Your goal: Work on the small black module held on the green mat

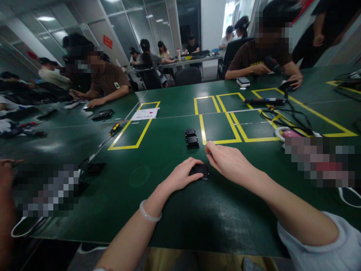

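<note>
My left hand [182, 172], with a pale bangle [146, 213] on its wrist, holds a small flat black square piece [202, 171] against the green table [175, 222]. Its thumb lies along the near side and its fingers reach over the far side. Just right of that piece and a little above it, my right hand [229, 160] is closed in a pinch. Whatever is between those fingertips is too small or hidden to make out. Beyond my hands, a pair of joined black blocks [192, 139] lies on the table.
Yellow tape outlines [222, 142] mark the tabletop ahead. A paper sheet [145, 113] and a yellow-black screwdriver [114, 130] lie to the left. Black cables [296, 116] and a white tape roll [279, 133] are at the right. Two people sit across the table, handling things.
</note>
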Demonstrator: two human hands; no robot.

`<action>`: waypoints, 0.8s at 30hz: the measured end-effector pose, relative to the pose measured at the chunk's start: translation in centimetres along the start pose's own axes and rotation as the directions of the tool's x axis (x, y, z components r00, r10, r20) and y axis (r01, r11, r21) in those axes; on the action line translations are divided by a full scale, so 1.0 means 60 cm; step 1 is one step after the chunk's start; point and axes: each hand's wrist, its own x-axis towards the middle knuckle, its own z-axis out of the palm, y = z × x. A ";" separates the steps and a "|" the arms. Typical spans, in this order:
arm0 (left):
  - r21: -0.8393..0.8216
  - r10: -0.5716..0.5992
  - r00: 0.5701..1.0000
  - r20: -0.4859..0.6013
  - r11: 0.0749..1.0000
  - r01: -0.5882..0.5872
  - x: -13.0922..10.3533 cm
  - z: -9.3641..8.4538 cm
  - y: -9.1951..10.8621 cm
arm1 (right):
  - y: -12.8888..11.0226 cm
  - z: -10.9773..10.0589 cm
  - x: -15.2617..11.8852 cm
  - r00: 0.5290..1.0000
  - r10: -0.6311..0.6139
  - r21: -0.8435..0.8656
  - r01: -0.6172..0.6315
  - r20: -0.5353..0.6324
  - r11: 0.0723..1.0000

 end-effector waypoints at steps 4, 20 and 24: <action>0.017 -0.001 1.000 -0.003 1.000 0.001 0.000 0.002 -0.001 | -0.003 -0.004 -0.003 1.000 -0.010 0.027 0.011 -0.022 1.000; 0.013 -0.006 1.000 -0.005 1.000 0.006 0.000 0.001 0.000 | 0.001 0.000 -0.003 0.998 -0.026 -0.032 0.025 -0.051 0.999; 0.019 -0.015 1.000 -0.004 1.000 0.015 0.000 0.001 0.000 | 0.000 0.001 0.001 0.999 -0.012 -0.095 0.007 -0.048 0.995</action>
